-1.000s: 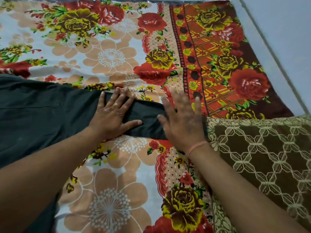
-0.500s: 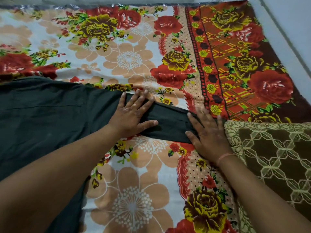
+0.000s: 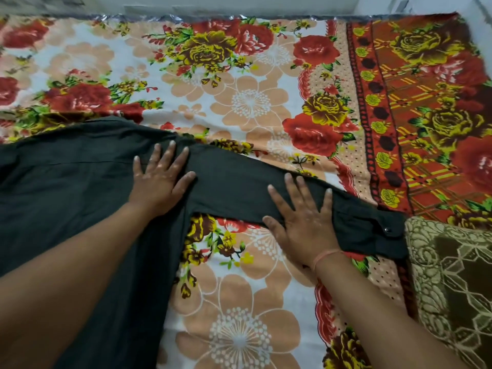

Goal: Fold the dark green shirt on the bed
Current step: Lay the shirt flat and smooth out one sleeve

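Observation:
The dark green shirt (image 3: 69, 187) lies flat on the flowered bed sheet (image 3: 239, 102), its body at the left. One long sleeve (image 3: 234, 190) stretches out to the right and ends in a buttoned cuff (image 3: 383, 230). My left hand (image 3: 159, 179) rests flat, fingers spread, where the sleeve meets the body. Pressing flat on the sleeve's lower half is my right hand (image 3: 303, 222), a thin band on its wrist. Neither hand grips the cloth.
A brown and cream patterned blanket (image 3: 452, 283) lies at the right, touching the cuff. The sheet's red checked border (image 3: 426, 115) runs along the far right. A pale wall (image 3: 239, 4) stands behind the bed's far edge.
Both hands have slid left along the sleeve, the right from the cuff end towards the sleeve's middle, the left to the shoulder. The cuff, hidden before, now shows. The view has shifted right.

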